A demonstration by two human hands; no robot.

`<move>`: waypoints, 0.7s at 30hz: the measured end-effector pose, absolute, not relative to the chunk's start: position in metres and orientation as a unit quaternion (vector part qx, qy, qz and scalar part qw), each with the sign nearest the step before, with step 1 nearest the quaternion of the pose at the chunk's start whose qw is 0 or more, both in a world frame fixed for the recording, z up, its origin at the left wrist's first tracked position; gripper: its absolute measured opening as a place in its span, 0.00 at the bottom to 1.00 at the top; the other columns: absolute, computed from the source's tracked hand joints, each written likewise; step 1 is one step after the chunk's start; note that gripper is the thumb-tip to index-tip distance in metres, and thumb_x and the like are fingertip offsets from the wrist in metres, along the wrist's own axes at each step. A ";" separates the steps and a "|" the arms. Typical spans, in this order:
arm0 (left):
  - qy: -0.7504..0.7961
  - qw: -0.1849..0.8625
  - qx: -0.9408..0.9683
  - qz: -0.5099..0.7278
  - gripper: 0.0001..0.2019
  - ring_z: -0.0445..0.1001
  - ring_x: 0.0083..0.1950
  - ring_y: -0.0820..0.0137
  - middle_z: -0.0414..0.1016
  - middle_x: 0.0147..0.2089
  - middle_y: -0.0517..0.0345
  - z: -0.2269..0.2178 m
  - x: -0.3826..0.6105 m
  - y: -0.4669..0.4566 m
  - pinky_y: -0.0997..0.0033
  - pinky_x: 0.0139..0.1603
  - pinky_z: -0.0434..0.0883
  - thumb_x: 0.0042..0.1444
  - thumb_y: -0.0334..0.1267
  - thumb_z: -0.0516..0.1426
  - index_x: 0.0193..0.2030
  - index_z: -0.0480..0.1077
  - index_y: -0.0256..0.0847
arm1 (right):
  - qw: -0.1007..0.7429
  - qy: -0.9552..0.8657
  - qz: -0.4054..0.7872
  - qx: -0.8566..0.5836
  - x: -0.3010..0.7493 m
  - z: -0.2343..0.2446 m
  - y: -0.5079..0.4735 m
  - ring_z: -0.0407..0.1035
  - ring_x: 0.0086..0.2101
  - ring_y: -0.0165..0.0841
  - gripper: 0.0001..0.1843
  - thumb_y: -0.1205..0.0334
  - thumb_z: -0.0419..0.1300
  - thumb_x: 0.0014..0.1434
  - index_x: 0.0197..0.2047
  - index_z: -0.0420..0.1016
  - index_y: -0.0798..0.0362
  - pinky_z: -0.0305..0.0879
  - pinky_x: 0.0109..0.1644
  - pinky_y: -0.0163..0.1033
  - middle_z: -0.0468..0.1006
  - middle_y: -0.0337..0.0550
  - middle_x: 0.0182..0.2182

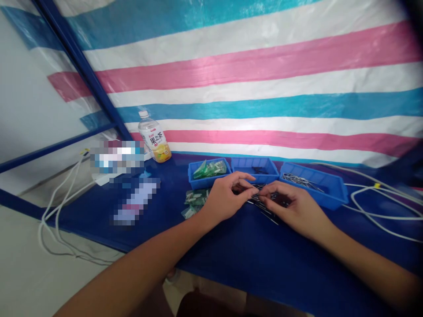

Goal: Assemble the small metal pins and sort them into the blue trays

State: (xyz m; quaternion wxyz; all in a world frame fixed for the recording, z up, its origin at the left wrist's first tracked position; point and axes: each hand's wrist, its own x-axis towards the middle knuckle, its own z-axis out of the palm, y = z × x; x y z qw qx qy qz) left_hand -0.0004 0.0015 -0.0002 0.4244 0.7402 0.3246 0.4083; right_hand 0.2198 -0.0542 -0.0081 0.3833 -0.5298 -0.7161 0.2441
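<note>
Fingertips (255,191) of the left hand (224,198) and right hand (294,210) come together, seemingly pinching a small bunch of thin dark metal pins (261,203) just above the table (231,251), perhaps to tease them out of the loose pile. Behind, three blue plastic bins seem placed to keep kinds apart: the left bin (193,176) holds green packets (209,169), the middle bin (254,162) dark parts (259,170), the right bin (330,189) metal pins (299,181). More green packets (194,200) lie beside the left hand; a fruit tea bottle (154,137) and white cables (373,198) stand well off to either side.
</note>
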 end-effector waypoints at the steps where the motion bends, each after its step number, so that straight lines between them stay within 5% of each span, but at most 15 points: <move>1: 0.324 0.430 0.738 0.407 0.14 0.85 0.40 0.66 0.87 0.42 0.53 0.000 -0.001 0.002 0.65 0.46 0.80 0.62 0.40 0.68 0.53 0.78 0.41 | 0.382 -0.714 0.249 -0.532 0.220 -0.008 -0.054 0.75 0.33 0.37 0.09 0.51 0.65 0.68 0.42 0.82 0.45 0.68 0.35 0.41 0.85 0.42 0.38; 8: 0.291 0.516 0.702 0.396 0.17 0.87 0.45 0.62 0.88 0.46 0.49 -0.003 0.001 0.003 0.61 0.51 0.82 0.60 0.39 0.69 0.55 0.77 0.39 | 0.410 -0.699 0.276 -0.517 0.216 -0.013 -0.057 0.71 0.28 0.33 0.06 0.57 0.66 0.67 0.46 0.74 0.46 0.69 0.31 0.39 0.80 0.40 0.36; 12: 0.286 0.488 0.719 0.404 0.18 0.86 0.51 0.60 0.87 0.52 0.45 -0.001 0.002 0.002 0.61 0.53 0.82 0.61 0.42 0.69 0.56 0.79 0.39 | 0.439 -0.697 0.277 -0.495 0.216 -0.012 -0.058 0.75 0.36 0.37 0.15 0.60 0.63 0.69 0.57 0.71 0.44 0.73 0.36 0.41 0.78 0.42 0.40; 14: 0.308 0.458 0.738 0.388 0.17 0.86 0.46 0.62 0.88 0.47 0.48 0.001 0.000 0.000 0.63 0.49 0.82 0.64 0.44 0.67 0.56 0.81 0.40 | 0.460 -0.688 0.265 -0.495 0.217 -0.011 -0.058 0.76 0.38 0.39 0.18 0.58 0.63 0.70 0.61 0.71 0.44 0.74 0.37 0.42 0.78 0.44 0.40; 17: 0.324 0.463 0.750 0.344 0.18 0.86 0.37 0.64 0.87 0.36 0.52 0.005 -0.002 -0.003 0.64 0.43 0.82 0.69 0.47 0.63 0.59 0.81 0.40 | 0.470 -0.676 0.230 -0.519 0.219 -0.008 -0.058 0.78 0.38 0.40 0.12 0.55 0.64 0.69 0.54 0.76 0.45 0.75 0.36 0.43 0.80 0.45 0.40; 21: 0.303 0.469 0.760 0.332 0.18 0.88 0.47 0.60 0.89 0.47 0.50 0.007 -0.002 -0.006 0.62 0.51 0.83 0.69 0.45 0.62 0.61 0.81 0.40 | 0.444 -0.686 0.232 -0.527 0.221 -0.007 -0.057 0.77 0.34 0.38 0.10 0.51 0.65 0.70 0.47 0.80 0.46 0.73 0.33 0.42 0.82 0.45 0.38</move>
